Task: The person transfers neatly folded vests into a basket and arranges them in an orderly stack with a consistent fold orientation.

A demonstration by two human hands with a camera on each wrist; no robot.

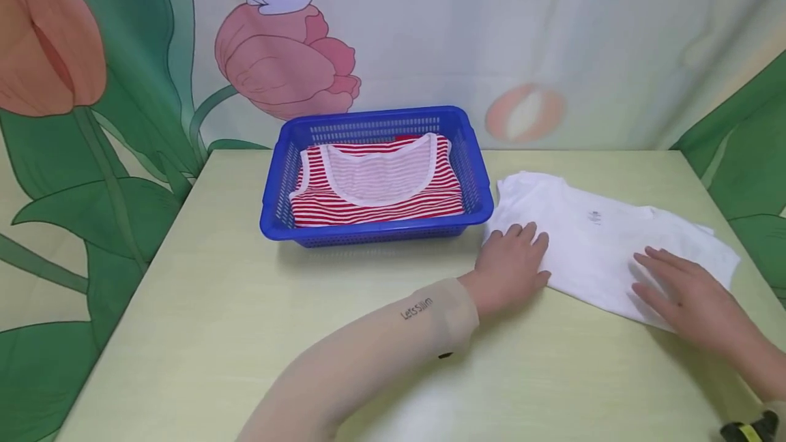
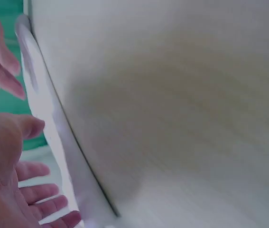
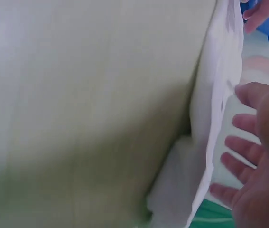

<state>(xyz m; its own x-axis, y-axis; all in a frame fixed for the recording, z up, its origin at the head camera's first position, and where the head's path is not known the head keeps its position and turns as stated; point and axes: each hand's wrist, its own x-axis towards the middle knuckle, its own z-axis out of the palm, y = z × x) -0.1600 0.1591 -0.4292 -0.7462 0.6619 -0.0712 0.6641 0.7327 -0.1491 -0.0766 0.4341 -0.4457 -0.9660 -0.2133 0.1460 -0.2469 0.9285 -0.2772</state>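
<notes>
A white T-shirt [image 1: 589,244], folded, with a small dark print near its neckline, lies on the right part of the table. My left hand [image 1: 512,268] rests at the shirt's left end, fingers spread on the cloth; the left wrist view shows the fingers [image 2: 41,192] loosely extended beside the white fabric [image 2: 51,118]. Over the right part of the shirt is my right hand [image 1: 696,299], its fingers nearly straight. From the right wrist, this hand [image 3: 262,152] appears spread beside the shirt's edge [image 3: 215,114], pinching nothing; whether it touches the cloth I cannot tell.
A blue plastic basket [image 1: 374,229] stands left of the shirt, near the table's back edge. Inside it lies a folded red-and-white striped sleeveless top [image 1: 381,210]. Behind the pale table [image 1: 215,305] hangs a curtain [image 1: 417,39] printed with flowers.
</notes>
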